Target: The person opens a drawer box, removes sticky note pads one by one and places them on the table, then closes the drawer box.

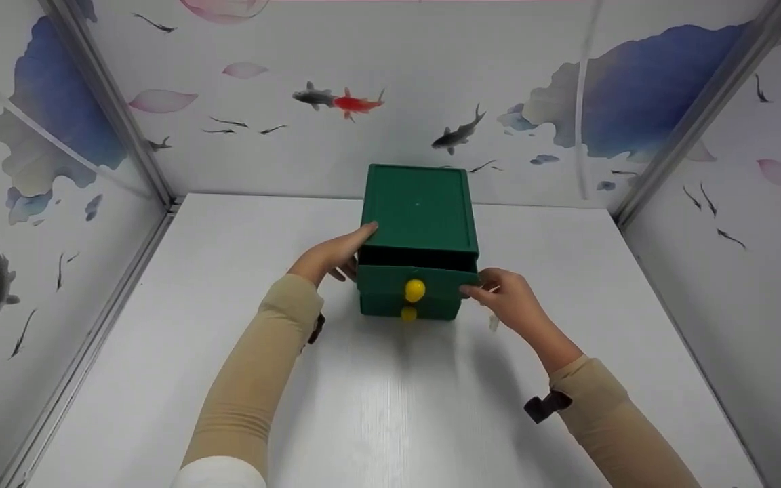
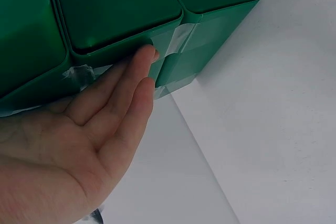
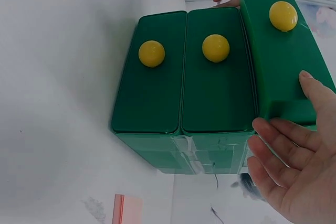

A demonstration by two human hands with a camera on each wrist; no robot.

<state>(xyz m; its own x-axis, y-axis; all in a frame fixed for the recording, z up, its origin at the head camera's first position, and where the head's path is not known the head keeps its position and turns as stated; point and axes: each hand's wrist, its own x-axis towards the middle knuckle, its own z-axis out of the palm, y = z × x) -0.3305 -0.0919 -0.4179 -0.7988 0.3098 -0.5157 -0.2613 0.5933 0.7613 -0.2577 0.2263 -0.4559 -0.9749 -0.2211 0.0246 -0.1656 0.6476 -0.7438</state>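
My right hand (image 1: 511, 297) pinches the partly open top drawer (image 1: 382, 281); my left hand (image 1: 331, 257), fingers nearly straight, perhaps steadies the cabinet (image 1: 421, 207). Pulling one corner could jam the drawer.

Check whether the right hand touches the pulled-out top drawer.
Touching. The right wrist view shows the right hand resting its thumb on the top drawer.

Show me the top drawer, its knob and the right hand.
Top drawer (image 3: 281, 59): right wrist view, on its front.
Knob (image 1: 415, 290): head view, its rounded front.
Right hand (image 3: 310, 183): right wrist view, on the palm.
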